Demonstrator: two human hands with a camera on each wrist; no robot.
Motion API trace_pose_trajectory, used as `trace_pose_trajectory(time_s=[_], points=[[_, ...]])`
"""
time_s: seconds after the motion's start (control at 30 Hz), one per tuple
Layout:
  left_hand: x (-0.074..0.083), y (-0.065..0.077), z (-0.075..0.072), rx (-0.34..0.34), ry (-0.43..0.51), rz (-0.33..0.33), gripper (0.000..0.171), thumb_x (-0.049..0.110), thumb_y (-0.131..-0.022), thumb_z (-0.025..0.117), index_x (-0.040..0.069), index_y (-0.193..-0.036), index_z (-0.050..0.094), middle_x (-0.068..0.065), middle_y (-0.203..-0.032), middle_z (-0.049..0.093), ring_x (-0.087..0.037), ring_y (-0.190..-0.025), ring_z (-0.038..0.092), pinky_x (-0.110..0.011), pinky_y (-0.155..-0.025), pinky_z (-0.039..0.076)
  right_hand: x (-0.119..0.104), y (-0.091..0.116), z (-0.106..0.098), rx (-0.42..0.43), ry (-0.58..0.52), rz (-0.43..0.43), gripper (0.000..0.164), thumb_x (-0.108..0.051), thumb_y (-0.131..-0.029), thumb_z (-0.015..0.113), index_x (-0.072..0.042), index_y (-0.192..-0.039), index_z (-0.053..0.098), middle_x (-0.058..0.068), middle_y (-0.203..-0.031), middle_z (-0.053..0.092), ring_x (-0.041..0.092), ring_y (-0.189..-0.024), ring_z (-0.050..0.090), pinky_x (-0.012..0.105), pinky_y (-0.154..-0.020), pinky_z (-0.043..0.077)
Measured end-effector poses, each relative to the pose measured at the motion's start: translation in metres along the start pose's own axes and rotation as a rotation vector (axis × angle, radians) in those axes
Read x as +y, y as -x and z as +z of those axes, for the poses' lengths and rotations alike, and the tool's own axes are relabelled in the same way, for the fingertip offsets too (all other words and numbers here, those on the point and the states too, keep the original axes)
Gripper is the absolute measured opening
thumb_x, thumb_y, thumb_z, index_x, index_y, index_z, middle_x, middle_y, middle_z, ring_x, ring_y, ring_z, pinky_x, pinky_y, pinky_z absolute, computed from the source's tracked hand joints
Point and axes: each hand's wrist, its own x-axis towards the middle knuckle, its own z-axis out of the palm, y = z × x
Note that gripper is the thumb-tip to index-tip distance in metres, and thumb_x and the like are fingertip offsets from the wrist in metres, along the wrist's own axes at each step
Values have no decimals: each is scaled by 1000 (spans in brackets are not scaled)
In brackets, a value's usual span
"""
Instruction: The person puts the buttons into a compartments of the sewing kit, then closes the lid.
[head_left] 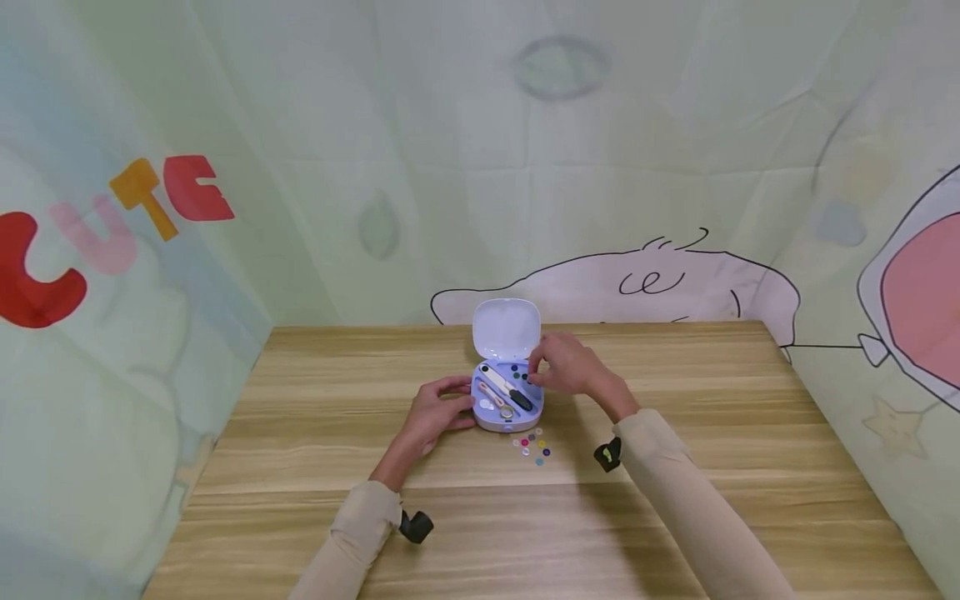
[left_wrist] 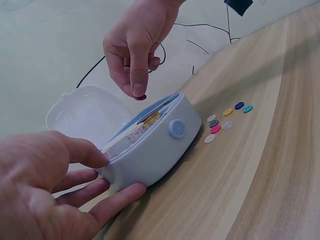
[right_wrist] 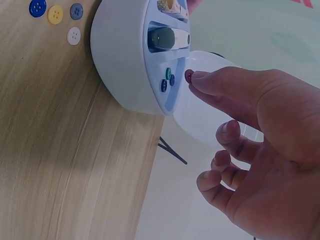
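Note:
An open pale blue sewing box (head_left: 508, 426) stands on the table with its white lid (head_left: 506, 327) raised at the back. My left hand (head_left: 438, 408) rests its fingers against the box's left side, a fingertip right at the rim. Between thumb and index finger, my right hand (head_left: 570, 364) pinches a dark red button (right_wrist: 188, 76) just above the right compartment. Several dark buttons (right_wrist: 164, 85) lie in that compartment. A black-handled tool (head_left: 520, 400) fills the diagonal slot. Smaller sewing items, among them a pink-handled one (head_left: 491, 395), occupy the left compartment.
Several loose buttons, including a pink one (left_wrist: 215, 129), a yellow one (left_wrist: 228, 112) and a teal one (left_wrist: 248, 108), lie on the wooden table (head_left: 322, 458) before the box. A printed cloth backdrop (head_left: 450, 167) hangs behind the table's far edge.

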Motion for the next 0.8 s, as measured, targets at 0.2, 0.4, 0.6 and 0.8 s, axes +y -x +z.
trace_pose_trajectory(time_s=[0.2, 0.4, 0.6, 0.8], points=[[0, 0, 0, -1, 3, 3, 41, -5, -97, 66, -3, -138, 62, -22, -127, 58, -25, -95, 70, -40, -81, 67, 2, 0, 1, -4, 6, 10, 10, -20, -96, 76, -13, -100, 83, 2, -105, 66, 25, -104, 53, 43, -91, 51], [-2, -2, -1, 4, 0, 2, 41, -5, -97, 66, -2, -138, 62, -22, -127, 58, -26, -96, 70, -40, -81, 67, 2, 2, -1, -1, 5, 1, 17, -22, -96, 76, -13, -109, 81, 2, -106, 67, 24, -103, 53, 42, -89, 51], [-1, -1, 0, -1, -3, 0, 42, -5, -97, 66, -2, -138, 61, -23, -128, 58, -27, -97, 70, -41, -82, 66, 5, 7, -1, 10, -5, 7, 21, -23, -96, 76, -13, -115, 80, 10, -114, 69, 26, -105, 53, 43, -88, 52], [0, 0, 0, 1, -7, 0, 42, -4, -97, 66, -2, -139, 61, -23, -128, 58, -27, -97, 70, -41, -82, 66, 9, 15, -3, 32, 9, 19, 25, -24, -96, 76, -12, -118, 78, 12, -120, 69, 31, -112, 54, 50, -91, 55]])
